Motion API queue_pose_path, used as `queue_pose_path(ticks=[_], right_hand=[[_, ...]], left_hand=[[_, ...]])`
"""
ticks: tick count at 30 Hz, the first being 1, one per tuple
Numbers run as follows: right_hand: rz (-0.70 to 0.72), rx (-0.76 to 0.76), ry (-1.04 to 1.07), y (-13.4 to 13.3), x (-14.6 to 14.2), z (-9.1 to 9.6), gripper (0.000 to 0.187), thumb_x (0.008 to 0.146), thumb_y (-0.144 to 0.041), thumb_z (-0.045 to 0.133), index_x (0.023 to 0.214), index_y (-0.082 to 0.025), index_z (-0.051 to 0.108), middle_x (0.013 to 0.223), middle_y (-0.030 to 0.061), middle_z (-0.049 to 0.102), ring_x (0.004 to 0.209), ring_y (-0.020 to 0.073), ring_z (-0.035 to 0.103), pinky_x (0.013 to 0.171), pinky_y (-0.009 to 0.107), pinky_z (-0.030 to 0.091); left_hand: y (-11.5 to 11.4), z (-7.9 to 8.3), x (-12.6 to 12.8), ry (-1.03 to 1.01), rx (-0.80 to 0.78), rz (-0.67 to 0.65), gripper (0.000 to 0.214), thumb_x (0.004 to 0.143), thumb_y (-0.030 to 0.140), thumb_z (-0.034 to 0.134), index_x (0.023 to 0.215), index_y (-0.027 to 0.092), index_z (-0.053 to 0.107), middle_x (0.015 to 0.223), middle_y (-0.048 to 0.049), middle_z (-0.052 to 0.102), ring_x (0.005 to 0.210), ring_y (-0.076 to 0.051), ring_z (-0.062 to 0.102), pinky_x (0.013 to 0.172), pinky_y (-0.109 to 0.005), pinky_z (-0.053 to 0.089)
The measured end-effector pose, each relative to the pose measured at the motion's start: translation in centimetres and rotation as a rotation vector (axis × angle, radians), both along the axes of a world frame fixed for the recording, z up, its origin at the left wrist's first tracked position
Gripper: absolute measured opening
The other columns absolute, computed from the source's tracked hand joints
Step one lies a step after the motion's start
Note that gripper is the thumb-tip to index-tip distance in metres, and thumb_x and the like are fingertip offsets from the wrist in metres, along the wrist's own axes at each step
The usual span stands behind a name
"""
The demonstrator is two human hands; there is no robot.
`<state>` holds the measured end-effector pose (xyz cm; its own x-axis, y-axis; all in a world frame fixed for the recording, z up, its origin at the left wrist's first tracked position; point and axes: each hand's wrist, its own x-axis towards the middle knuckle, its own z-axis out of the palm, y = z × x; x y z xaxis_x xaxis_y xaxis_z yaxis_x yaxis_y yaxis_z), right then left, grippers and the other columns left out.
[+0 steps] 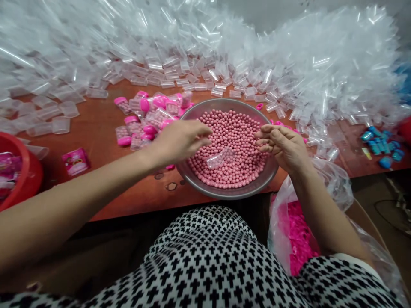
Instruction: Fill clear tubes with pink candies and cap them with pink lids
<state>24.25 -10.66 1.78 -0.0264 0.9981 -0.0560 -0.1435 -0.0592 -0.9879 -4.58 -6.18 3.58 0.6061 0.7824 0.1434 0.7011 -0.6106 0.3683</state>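
A grey metal bowl (226,195) full of small pink beads (236,147) sits at the table's front edge. On the beads lies a clear plastic tube (220,158), partly filled with beads. My left hand (186,137) is above the bowl's left rim, fingers apart and slightly bent, with nothing seen in them. At the right rim is my right hand (284,144), its fingers curled in toward the thumb; whatever they may hold is hidden. Left of the bowl, pink-capped bead-filled containers (154,115) are heaped, partly behind my left hand.
Clear empty tubes (192,42) pile up across the back of the table (96,124). At left stand a red tub (30,171) and a pink packet (75,161). Blue pieces (382,145) lie at far right. A plastic bag of pink caps (300,235) is below my right arm.
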Motion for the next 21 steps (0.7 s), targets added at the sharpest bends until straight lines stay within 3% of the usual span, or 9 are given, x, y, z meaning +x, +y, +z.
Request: queue_pose_path(ticks=[3,6,10,13,17,21], right_hand=[[0.004,0.009,-0.040,0.1,-0.1,-0.5,0.036,0.070,-0.046,0.085,0.093,-0.022,0.073,0.085,0.0024,0.077,0.072,0.0116,0.072,0.062,0.019,0.059],[0.021,0.033,-0.096,0.3,0.1,-0.9,0.035,0.073,-0.048,0.082,0.095,-0.022,0.072,0.088,0.0022,0.076,0.073,0.0129,0.072,0.063,0.023,0.059],[0.161,0.134,-0.337,0.1,-0.2,-1.0,0.033,0.080,-0.047,0.074,0.101,-0.021,0.071,0.096,0.0034,0.074,0.082,0.0157,0.070,0.073,0.029,0.059],[0.295,0.284,-0.586,-0.2,-1.0,-0.8,0.038,0.077,-0.040,0.078,0.108,-0.020,0.070,0.106,0.0051,0.073,0.092,0.0185,0.068,0.081,0.031,0.055],[0.283,0.419,-0.717,-0.3,-2.0,-0.9,0.019,0.088,-0.028,0.067,0.102,-0.017,0.071,0.091,0.0030,0.074,0.081,0.0145,0.067,0.076,0.026,0.050],[0.255,0.513,-0.737,-0.3,-2.3,-1.2,0.017,0.089,-0.025,0.065,0.102,-0.017,0.071,0.092,0.0033,0.076,0.082,0.0141,0.068,0.077,0.026,0.050]], left_hand=[[-1.5,-1.4,2.7,0.414,-0.139,-0.140,0.025,0.090,0.035,0.061,0.101,0.014,0.068,0.106,-0.0106,0.072,0.093,-0.025,0.068,0.070,-0.030,0.047],[-1.5,-2.6,4.3,0.566,-0.233,-0.172,0.019,0.089,0.027,0.059,0.099,0.012,0.065,0.105,-0.0142,0.071,0.092,-0.027,0.067,0.067,-0.030,0.045],[-0.6,-3.1,4.4,0.398,-0.310,-0.192,0.012,0.087,0.017,0.056,0.095,0.013,0.063,0.097,-0.0106,0.071,0.088,-0.024,0.066,0.072,-0.030,0.044],[-0.4,-2.7,4.4,0.135,-0.349,-0.154,0.014,0.086,0.026,0.063,0.093,0.013,0.063,0.088,-0.0063,0.070,0.081,-0.020,0.064,0.072,-0.028,0.044],[-0.7,-1.7,5.1,-0.187,-0.394,-0.181,0.028,0.088,0.040,0.060,0.099,0.015,0.066,0.086,-0.0025,0.071,0.076,-0.016,0.064,0.069,-0.025,0.045],[0.7,-1.2,5.2,-0.112,-0.202,-0.276,0.037,0.094,0.048,0.050,0.096,0.020,0.073,0.089,-0.0047,0.072,0.080,-0.018,0.066,0.073,-0.028,0.046]])
